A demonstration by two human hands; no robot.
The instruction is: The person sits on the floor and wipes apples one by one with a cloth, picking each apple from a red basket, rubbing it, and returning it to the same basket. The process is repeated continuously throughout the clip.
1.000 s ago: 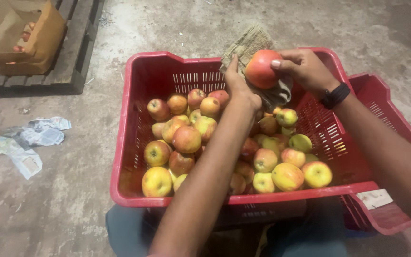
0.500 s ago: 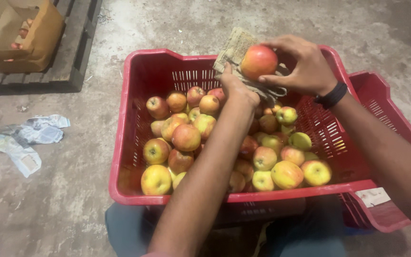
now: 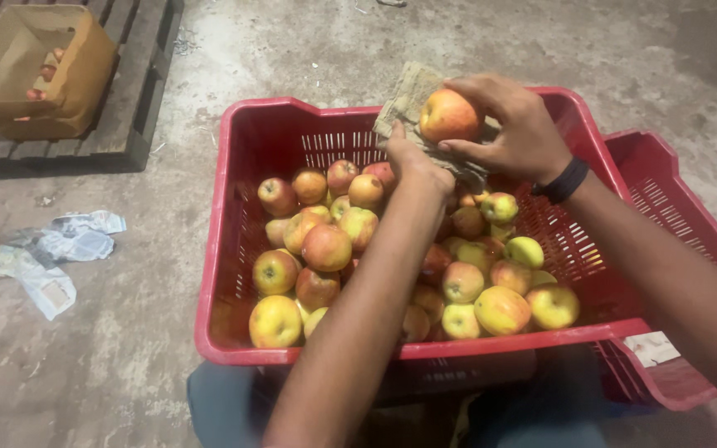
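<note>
Right hand point(image 3: 518, 133): your fingers wrap the apple point(image 3: 450, 116).
Left hand point(image 3: 415, 162): grips the cloth point(image 3: 412, 95).
Risk: loose hold, apple drops into crate point(image 3: 234, 166), bruising.

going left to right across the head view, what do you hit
crumpled wrappers → cardboard box on the wooden pallet → red crate of apples → cloth in the left hand → apple in the right hand → second red crate
</note>
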